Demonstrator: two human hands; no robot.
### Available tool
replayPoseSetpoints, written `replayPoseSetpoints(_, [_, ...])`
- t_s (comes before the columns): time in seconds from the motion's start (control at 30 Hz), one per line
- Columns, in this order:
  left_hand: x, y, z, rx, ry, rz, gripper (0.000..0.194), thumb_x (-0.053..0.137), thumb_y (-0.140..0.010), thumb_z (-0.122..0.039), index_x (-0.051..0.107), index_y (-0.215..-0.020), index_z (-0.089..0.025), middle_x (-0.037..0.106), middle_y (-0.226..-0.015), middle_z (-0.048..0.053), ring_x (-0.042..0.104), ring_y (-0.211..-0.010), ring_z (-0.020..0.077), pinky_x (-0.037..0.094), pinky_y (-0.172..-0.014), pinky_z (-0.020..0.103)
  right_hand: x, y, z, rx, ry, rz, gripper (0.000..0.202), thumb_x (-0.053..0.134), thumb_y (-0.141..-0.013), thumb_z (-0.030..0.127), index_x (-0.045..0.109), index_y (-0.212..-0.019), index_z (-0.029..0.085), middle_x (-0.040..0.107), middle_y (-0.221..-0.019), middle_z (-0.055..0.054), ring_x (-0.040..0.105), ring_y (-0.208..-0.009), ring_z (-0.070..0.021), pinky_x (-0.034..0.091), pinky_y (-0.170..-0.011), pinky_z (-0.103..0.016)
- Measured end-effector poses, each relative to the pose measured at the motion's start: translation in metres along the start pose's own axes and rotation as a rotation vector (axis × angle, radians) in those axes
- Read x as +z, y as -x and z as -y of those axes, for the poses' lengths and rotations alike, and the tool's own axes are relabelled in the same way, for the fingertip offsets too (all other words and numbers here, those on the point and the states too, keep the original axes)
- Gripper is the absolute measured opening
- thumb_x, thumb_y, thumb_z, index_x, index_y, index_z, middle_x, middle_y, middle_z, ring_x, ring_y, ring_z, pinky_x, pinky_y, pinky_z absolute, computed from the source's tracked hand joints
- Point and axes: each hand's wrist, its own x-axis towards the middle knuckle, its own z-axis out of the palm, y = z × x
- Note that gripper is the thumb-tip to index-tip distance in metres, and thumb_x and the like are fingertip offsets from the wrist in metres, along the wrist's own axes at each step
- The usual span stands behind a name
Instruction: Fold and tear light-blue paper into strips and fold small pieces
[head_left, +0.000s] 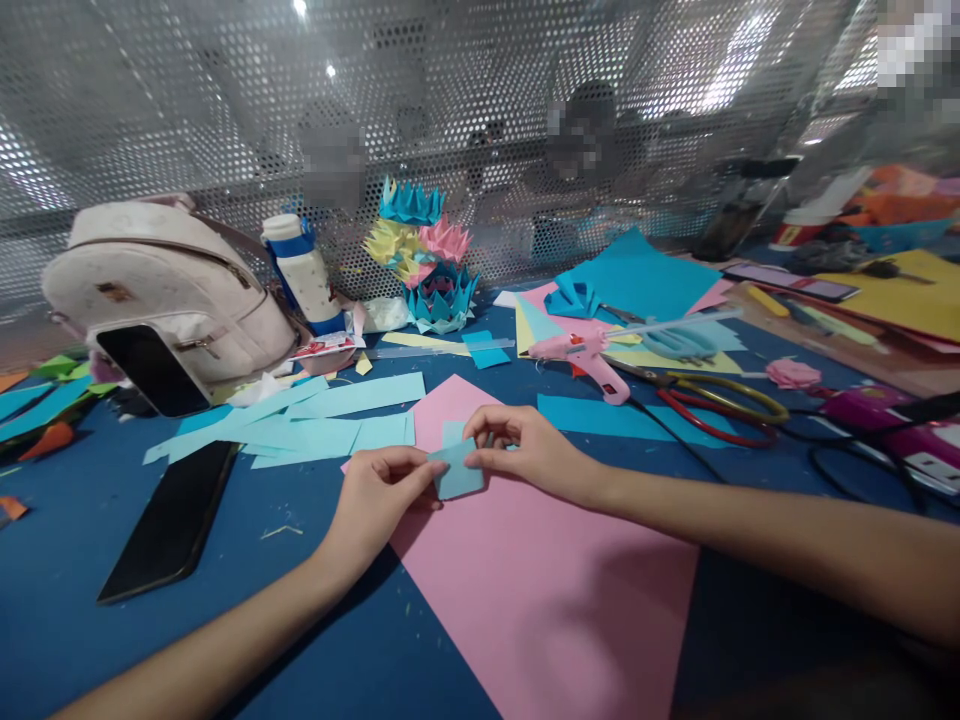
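Note:
A small light blue square of paper (pixel 459 474) is held up between my two hands, over a large pink sheet (pixel 555 580). My left hand (pixel 386 485) pinches its left edge between thumb and fingers. At its right edge my right hand (pixel 517 450) pinches the same square, fingers curled. Just behind it a second light blue piece (pixel 453 433) shows in part; whether the two are joined I cannot tell. To the left, pale blue paper strips (pixel 300 425) lie in a loose pile near my left hand.
A pink glue gun (pixel 585 358) and scissors (pixel 720 405) lie right of centre, a cord trailing. Behind stand folded-paper flowers (pixel 424 255), a bottle (pixel 300 275) and a backpack (pixel 165 280). One phone (pixel 172 520) lies at left; another phone (pixel 154 370) leans on the backpack.

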Motion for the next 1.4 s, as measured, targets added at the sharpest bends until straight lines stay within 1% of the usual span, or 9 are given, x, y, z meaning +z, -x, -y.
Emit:
replayPoseSetpoints(0.23, [0.000,0.003,0.000,0.087,-0.134,-0.007,0.026,0.070,-0.076,-0.034,0.069,-0.059,-0.015,0.067,-0.056,0.003,0.058,-0.052,0.0114,0.046,-0.051,0.019,0.003,-0.001,0.001,0.046,-0.067,-0.053,0.023,0.079,-0.069,0.031,0.063,-0.067,0.014,0.059,-0.064,0.001,0.050,-0.059,-0.0098,0.038,-0.054,-0.022])
replayPoseSetpoints(0.43, [-0.001,0.002,0.001,0.110,-0.155,-0.010,0.026,0.069,-0.077,-0.034,0.069,-0.060,-0.015,0.066,-0.057,0.003,0.057,-0.052,0.0123,0.042,-0.050,0.021,0.002,0.000,0.006,-0.043,0.013,-0.051,0.023,0.067,-0.082,0.031,0.059,-0.067,0.015,0.056,-0.067,0.000,0.048,-0.064,-0.0112,0.037,-0.059,-0.024])
replayPoseSetpoints(0.57, [-0.001,0.003,0.000,0.112,-0.167,-0.004,0.025,0.070,-0.076,-0.034,0.070,-0.060,-0.014,0.067,-0.058,0.003,0.056,-0.053,0.0121,0.041,-0.051,0.021,0.001,0.003,0.011,-0.090,0.058,-0.031,0.023,0.062,-0.085,0.028,0.054,-0.067,0.016,0.053,-0.068,0.002,0.046,-0.065,-0.0108,0.036,-0.060,-0.024])
replayPoseSetpoints(0.67, [-0.002,0.004,-0.002,0.109,-0.154,-0.014,0.026,0.070,-0.076,-0.035,0.069,-0.060,-0.015,0.067,-0.057,0.003,0.056,-0.053,0.0115,0.040,-0.050,0.020,0.002,0.004,0.014,-0.085,0.088,-0.024,0.024,0.061,-0.087,0.032,0.054,-0.071,0.016,0.053,-0.072,0.001,0.045,-0.066,-0.0108,0.035,-0.059,-0.023])
replayPoseSetpoints(0.87, [-0.003,0.004,-0.002,0.121,-0.083,-0.014,0.028,0.069,-0.080,-0.035,0.069,-0.059,-0.015,0.069,-0.057,0.003,0.060,-0.054,0.0123,0.044,-0.055,0.020,0.004,0.003,0.012,-0.010,0.105,0.095,0.038,0.059,-0.089,0.043,0.047,-0.063,0.017,0.049,-0.059,0.003,0.044,-0.056,-0.0097,0.033,-0.054,-0.023])
replayPoseSetpoints(1.0, [-0.002,0.004,-0.002,0.131,-0.078,-0.008,0.027,0.068,-0.080,-0.034,0.069,-0.060,-0.016,0.070,-0.058,0.003,0.062,-0.055,0.0134,0.047,-0.056,0.021,0.006,0.005,0.010,-0.016,0.067,0.083,0.041,0.059,-0.089,0.045,0.043,-0.062,0.018,0.049,-0.054,0.004,0.044,-0.052,-0.0091,0.034,-0.052,-0.023])
replayPoseSetpoints(1.13, [-0.003,0.002,-0.002,0.137,-0.045,-0.068,0.028,0.070,-0.079,-0.034,0.067,-0.057,-0.016,0.067,-0.054,0.001,0.061,-0.053,0.0127,0.047,-0.055,0.021,0.006,0.006,0.011,0.007,0.013,0.113,0.038,0.060,-0.088,0.047,0.046,-0.067,0.018,0.052,-0.059,0.003,0.050,-0.054,-0.0101,0.039,-0.053,-0.023])
replayPoseSetpoints(1.3, [-0.003,0.002,-0.001,0.123,0.020,-0.048,0.028,0.071,-0.078,-0.035,0.067,-0.059,-0.016,0.067,-0.055,0.001,0.065,-0.055,0.0152,0.049,-0.058,0.023,0.007,0.005,0.013,-0.037,0.097,0.082,0.042,0.062,-0.086,0.046,0.042,-0.061,0.018,0.044,-0.050,0.006,0.040,-0.048,-0.0080,0.030,-0.048,-0.023])
replayPoseSetpoints(1.4, [-0.003,0.002,-0.002,0.131,0.006,-0.075,0.028,0.072,-0.078,-0.034,0.067,-0.057,-0.016,0.066,-0.054,0.000,0.061,-0.053,0.0126,0.047,-0.056,0.021,0.007,0.006,0.013,-0.011,0.031,0.114,0.040,0.060,-0.088,0.045,0.043,-0.063,0.018,0.047,-0.053,0.005,0.042,-0.049,-0.0081,0.033,-0.049,-0.022])
